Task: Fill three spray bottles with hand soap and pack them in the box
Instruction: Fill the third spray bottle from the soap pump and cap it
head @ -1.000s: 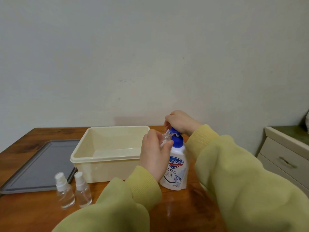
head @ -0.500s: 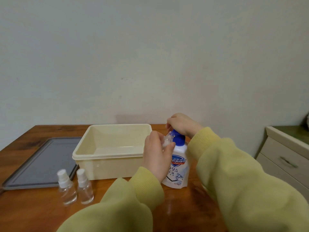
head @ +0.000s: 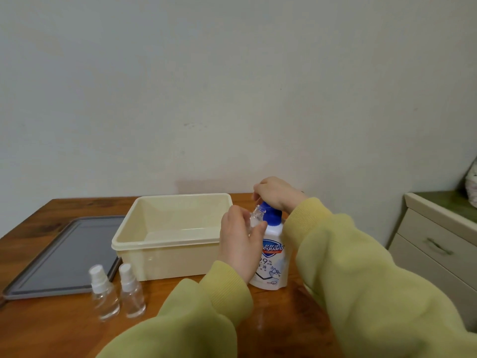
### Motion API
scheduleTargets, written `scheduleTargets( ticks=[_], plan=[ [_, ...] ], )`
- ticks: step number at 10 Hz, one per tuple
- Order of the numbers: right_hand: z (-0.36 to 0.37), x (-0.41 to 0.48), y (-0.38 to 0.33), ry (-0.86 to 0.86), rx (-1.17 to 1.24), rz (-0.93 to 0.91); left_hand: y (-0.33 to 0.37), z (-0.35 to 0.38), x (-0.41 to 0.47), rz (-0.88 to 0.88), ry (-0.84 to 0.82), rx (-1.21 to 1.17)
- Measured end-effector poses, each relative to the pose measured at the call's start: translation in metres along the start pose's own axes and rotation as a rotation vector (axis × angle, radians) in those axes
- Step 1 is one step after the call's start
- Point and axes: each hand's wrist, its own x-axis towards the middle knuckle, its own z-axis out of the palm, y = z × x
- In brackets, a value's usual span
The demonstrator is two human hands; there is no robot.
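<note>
Spray bottle (head: 255, 219), cap off, is held up to the spout of the soap bottle (head: 273, 257) just off the box's (head: 165, 257) right end, gripped in the curled fingers of the left hand (head: 240, 244), while the right hand (head: 276, 193) bends over the blue pump head (head: 269, 215), fingers wrapped on it! That neck looks narrow to me, so a hard push or a wobble could send soap down the outside and onto the table (head: 284, 319). Two capped spray bottles (head: 104, 293) (head: 132, 290) wait before the box's front left corner, nothing packed yet.
</note>
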Motion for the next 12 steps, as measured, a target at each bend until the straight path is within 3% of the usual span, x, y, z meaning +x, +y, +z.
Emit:
scheduleTargets(
  ticks=[8, 12],
  plan=[
    [0.006, 0.003, -0.002, 0.081, 0.019, 0.03, 0.0, -0.001, 0.001, -0.016, -0.018, -0.008],
    [0.001, -0.002, 0.0, 0.032, -0.026, -0.012, 0.0, -0.004, -0.001, 0.008, -0.017, -0.005]
  ],
)
